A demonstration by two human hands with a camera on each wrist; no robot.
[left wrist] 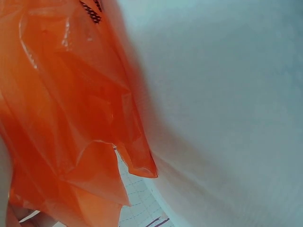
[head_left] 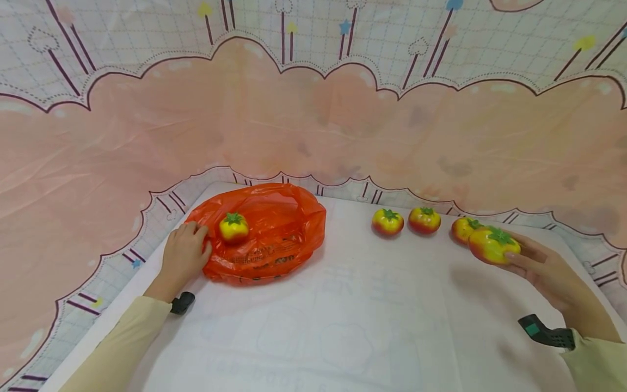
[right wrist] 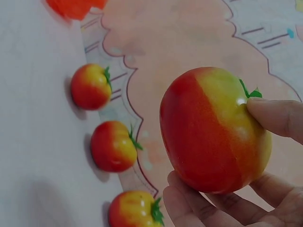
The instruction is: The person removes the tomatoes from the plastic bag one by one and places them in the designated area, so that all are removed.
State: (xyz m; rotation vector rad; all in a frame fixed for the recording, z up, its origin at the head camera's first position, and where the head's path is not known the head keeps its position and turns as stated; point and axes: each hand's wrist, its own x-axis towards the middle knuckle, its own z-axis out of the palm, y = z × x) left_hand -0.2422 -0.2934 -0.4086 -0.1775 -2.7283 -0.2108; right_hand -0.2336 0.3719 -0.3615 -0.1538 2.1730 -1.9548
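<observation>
My right hand (head_left: 543, 272) holds a red and yellow tomato (head_left: 493, 246) with a green stem top, lifted off the table. In the right wrist view the thumb is near the stem of this tomato (right wrist: 215, 130) and the fingers curl under it. At the left, my left hand (head_left: 185, 247) grips the edge of a crinkled red plastic bag (head_left: 303, 218). The bag (left wrist: 71, 94) looks orange in the left wrist view and hides most of that hand. One more tomato (head_left: 233, 228) sits on or in the bag, near the left fingers.
Toward the back right stand a tomato (head_left: 387, 223), a second tomato (head_left: 424, 221) and a third tomato (head_left: 461, 231), partly behind the held one. They rest on a white table (head_left: 343, 321). A patterned pink cloth (head_left: 343, 130) rises behind the table's back edge.
</observation>
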